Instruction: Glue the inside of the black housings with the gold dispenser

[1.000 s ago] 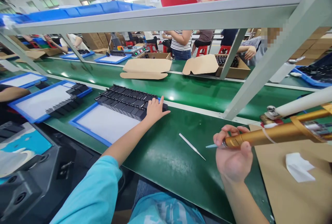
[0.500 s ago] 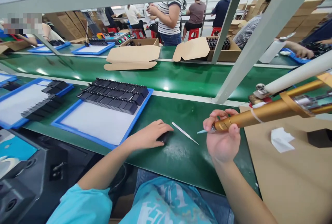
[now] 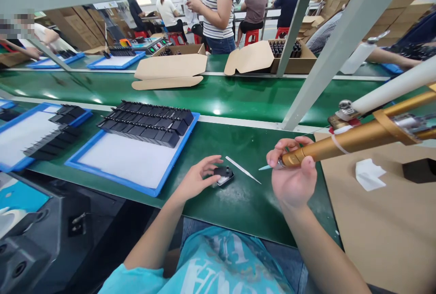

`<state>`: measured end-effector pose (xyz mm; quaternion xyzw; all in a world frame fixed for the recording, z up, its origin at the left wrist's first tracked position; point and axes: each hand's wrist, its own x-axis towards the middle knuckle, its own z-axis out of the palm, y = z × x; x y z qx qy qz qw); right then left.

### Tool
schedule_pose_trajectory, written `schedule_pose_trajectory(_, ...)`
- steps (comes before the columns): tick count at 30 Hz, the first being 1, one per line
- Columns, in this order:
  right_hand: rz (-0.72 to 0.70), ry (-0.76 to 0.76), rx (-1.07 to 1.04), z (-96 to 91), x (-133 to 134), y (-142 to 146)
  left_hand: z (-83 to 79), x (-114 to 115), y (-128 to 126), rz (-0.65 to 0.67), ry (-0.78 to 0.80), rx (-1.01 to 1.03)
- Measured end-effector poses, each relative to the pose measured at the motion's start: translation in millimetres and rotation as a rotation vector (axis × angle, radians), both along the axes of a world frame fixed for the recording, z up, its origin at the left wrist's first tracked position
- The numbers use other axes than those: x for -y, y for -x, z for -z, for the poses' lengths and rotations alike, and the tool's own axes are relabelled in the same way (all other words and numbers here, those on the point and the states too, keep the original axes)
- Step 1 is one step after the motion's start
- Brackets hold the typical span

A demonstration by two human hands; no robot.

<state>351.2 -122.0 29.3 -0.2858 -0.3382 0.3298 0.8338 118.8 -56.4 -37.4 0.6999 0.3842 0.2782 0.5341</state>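
Observation:
My left hand (image 3: 196, 179) is beside a small black plastic housing (image 3: 225, 175) on the green bench, its fingers spread and the thumb at the housing's left edge. The housing lies with a pale inner face and a dark raised part showing. My right hand (image 3: 293, 178) is wrapped round the front end of a gold tube-shaped dispenser (image 3: 316, 152), whose pale blue tapered nozzle (image 3: 265, 167) points left, above the bench. Between the two hands a thin white pointed stick (image 3: 242, 169) lies on the bench, apart from both.
A blue-rimmed tray (image 3: 155, 191) with rows of black boxes (image 3: 150, 124) stands left; another tray (image 3: 15, 167) lies beyond it. Cardboard (image 3: 368, 226) with a crumpled white tissue (image 3: 370, 175) and a black block (image 3: 420, 169) is at right. A slanted metal post (image 3: 327, 62) rises ahead.
My left hand has drawn back a little to the left and its fingers have opened, uncovering the black housing. The right hand still holds the dispenser in nearly the same place.

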Motion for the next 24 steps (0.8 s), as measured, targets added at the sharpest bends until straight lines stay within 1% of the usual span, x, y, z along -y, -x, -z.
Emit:
schedule_pose_trajectory(2,-0.008,-0.012,0.000,0.5,-0.7,0.0,9.3,0.4,-1.4,-0.080,0.091,0.057)
schedule_pose_trajectory(3,-0.011,-0.016,0.000,0.6,-0.9,0.1,13.1,2.9,-2.5,-0.120,0.093,0.055)
schedule_pose_trajectory(4,-0.011,-0.018,0.001,0.8,-1.0,0.4,16.0,6.9,-3.6,-0.146,0.059,0.028)
schedule_pose_trajectory(5,-0.009,-0.016,0.003,0.9,-0.9,0.9,18.0,12.1,-5.0,-0.153,-0.009,-0.020)
schedule_pose_trajectory(7,0.005,-0.006,0.005,0.8,-0.2,2.7,20.3,23.3,-8.4,-0.128,-0.183,-0.149)
schedule_pose_trajectory(9,0.022,0.001,0.001,0.3,0.9,5.4,22.0,31.9,-13.2,-0.113,-0.318,-0.271)
schedule_pose_trajectory(11,0.029,-0.005,-0.010,-0.7,1.9,8.1,24.0,35.4,-19.6,-0.133,-0.387,-0.344)
schedule_pose_trajectory(13,0.022,-0.014,-0.018,-2.2,2.6,10.0,25.0,35.2,-26.8,-0.124,-0.420,-0.372)
schedule_pose_trajectory(16,-0.017,-0.001,-0.006,-3.8,3.6,10.7,21.5,35.0,-37.5,-0.082,-0.414,-0.369)
schedule_pose_trajectory(21,-0.115,-0.020,0.024,-2.2,4.4,9.7,5.7,41.7,-52.2,-0.077,-0.343,-0.306)
schedule_pose_trajectory(24,-0.126,-0.027,0.042,-1.0,3.9,9.7,-3.3,43.6,-59.3,-0.079,-0.423,-0.261)
